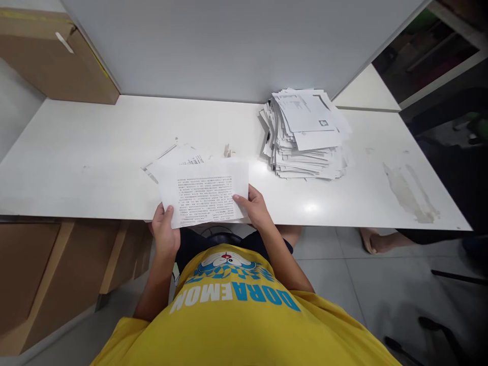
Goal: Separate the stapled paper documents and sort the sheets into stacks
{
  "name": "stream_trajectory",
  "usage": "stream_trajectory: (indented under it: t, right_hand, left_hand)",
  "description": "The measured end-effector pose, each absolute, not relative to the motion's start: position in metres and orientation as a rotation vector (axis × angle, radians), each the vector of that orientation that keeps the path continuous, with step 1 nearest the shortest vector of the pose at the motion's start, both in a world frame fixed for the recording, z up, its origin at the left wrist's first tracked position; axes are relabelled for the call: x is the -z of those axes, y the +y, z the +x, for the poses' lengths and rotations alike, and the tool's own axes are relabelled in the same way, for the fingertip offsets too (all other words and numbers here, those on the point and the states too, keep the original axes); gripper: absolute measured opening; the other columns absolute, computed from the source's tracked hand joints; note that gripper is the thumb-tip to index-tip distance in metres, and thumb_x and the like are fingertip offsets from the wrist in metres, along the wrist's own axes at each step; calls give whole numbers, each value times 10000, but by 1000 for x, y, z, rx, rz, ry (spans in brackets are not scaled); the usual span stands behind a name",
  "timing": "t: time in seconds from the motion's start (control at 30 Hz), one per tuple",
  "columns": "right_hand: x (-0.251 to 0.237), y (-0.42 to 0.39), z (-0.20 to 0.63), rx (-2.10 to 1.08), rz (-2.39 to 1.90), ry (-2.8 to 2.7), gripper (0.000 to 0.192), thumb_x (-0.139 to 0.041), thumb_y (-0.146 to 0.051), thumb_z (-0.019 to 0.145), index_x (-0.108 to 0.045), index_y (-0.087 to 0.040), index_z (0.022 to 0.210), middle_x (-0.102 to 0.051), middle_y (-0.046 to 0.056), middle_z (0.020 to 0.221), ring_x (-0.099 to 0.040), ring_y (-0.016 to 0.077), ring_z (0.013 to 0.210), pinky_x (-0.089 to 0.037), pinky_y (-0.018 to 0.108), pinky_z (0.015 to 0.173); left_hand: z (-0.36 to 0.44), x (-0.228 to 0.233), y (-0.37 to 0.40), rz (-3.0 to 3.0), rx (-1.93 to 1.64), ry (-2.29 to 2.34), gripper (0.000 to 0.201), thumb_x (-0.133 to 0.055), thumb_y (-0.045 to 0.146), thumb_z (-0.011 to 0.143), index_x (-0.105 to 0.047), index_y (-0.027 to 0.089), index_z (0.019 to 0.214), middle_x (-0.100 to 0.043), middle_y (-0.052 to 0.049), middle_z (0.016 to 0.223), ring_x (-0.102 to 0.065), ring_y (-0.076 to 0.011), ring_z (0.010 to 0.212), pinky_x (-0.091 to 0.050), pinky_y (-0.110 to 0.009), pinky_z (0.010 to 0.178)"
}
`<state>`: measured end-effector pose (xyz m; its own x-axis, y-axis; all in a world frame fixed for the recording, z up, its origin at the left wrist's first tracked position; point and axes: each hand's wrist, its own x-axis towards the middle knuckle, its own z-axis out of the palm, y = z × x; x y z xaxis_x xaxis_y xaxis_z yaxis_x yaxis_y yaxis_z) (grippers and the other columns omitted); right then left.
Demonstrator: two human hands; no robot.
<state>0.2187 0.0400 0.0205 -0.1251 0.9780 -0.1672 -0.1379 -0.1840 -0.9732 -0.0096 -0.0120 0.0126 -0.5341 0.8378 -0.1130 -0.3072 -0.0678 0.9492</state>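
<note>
We hold a printed sheet (206,195) between both hands over the near edge of the tabletop (95,152), its long axis running roughly left to right. The fingers of our left hand (165,227) close narrowly on its lower left corner; those of our right hand (258,208) pinch the right edge, thumb on top, the rest mostly hidden beneath. The paper stack (305,142) lies beyond and to the right, well apart from the sheet, so our right hand is nearer to it. Just past the sheet's upper left side, we see loose papers (186,153) partly covered by it.
</note>
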Motion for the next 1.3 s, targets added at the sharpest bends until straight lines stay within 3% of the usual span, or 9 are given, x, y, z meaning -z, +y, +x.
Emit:
stream_trajectory:
  t: [0.1, 0.23, 0.33, 0.43, 0.6, 0.87, 1.07, 1.3]
  right_hand:
    - [-16, 40, 235, -1394, -1248, -1126, 445, -739, -487, 747, -684, -200, 1082, -752, 58, 1078, -678, 254, 989, -545, 376, 861]
    - [-10, 36, 258, -1284, -1349, -1145, 380, -697, -512, 763, -722, -192, 966, -745, 32, 856, -665, 194, 751, -547, 336, 696]
    - [-11, 28, 274, -1310, -1330, -1012, 380, -692, -513, 771, -714, -206, 994, -750, 44, 851, -653, 157, 634, -545, 324, 618]
    - [-11, 21, 285, -1352, -1290, -945, 376, -688, -517, 787, -699, -212, 1006, -754, 58, 856, -669, 162, 651, -552, 329, 632]
    - [-1, 27, 281, -1290, -1412, -1069, 456, -680, -473, 782, -651, -219, 1159, -704, 70, 1044, -635, 147, 708, -506, 311, 632]
    - [-2, 46, 274, -1102, -1460, -1134, 555, -633, -294, 722, -568, -224, 1269, -480, -50, 792, -431, 94, 600, -412, 264, 628]
    - [-2, 24, 321, -746, -1633, -1042, 707, -566, -233, 693, -482, -217, 1395, -425, -73, 722, -423, 107, 625, -391, 263, 674]
    - [12, -5, 367, -570, -1817, -899, 706, -527, -244, 659, -532, -205, 1363, -425, -68, 709, -433, 120, 645, -403, 283, 683]
  left_hand:
    - [-7, -12, -8, 556, -1657, 1315, 383, -819, 446, 719, -713, 176, 969, -751, -85, 1023, -696, -213, 1002, -554, -337, 966]
    - [-6, -16, 3, 644, -1743, 1373, 334, -829, 421, 698, -692, 164, 861, -722, -27, 870, -673, -144, 837, -555, -257, 838]
    - [-11, -19, 13, 768, -1873, 1411, 310, -783, 429, 748, -675, 170, 880, -698, -10, 859, -658, -134, 837, -539, -250, 824]
    - [-16, -20, 22, 866, -1792, 1445, 317, -755, 445, 766, -665, 168, 892, -694, -18, 855, -660, -146, 827, -539, -263, 805]
    - [-11, -13, 29, 914, -1544, 1511, 327, -774, 379, 726, -677, 161, 949, -730, -46, 920, -683, -168, 859, -542, -269, 804]
    - [-3, -11, 25, 984, -1444, 1632, 309, -750, 329, 728, -659, 162, 971, -743, -66, 1000, -696, -195, 950, -539, -289, 852]
    - [-6, -4, 25, 989, -1432, 1650, 303, -725, 338, 753, -642, 168, 991, -736, -82, 1037, -695, -214, 978, -537, -328, 886]
    - [-3, -3, 26, 1026, -1453, 1671, 290, -722, 337, 762, -641, 167, 983, -736, -85, 1021, -693, -216, 975, -539, -336, 889]
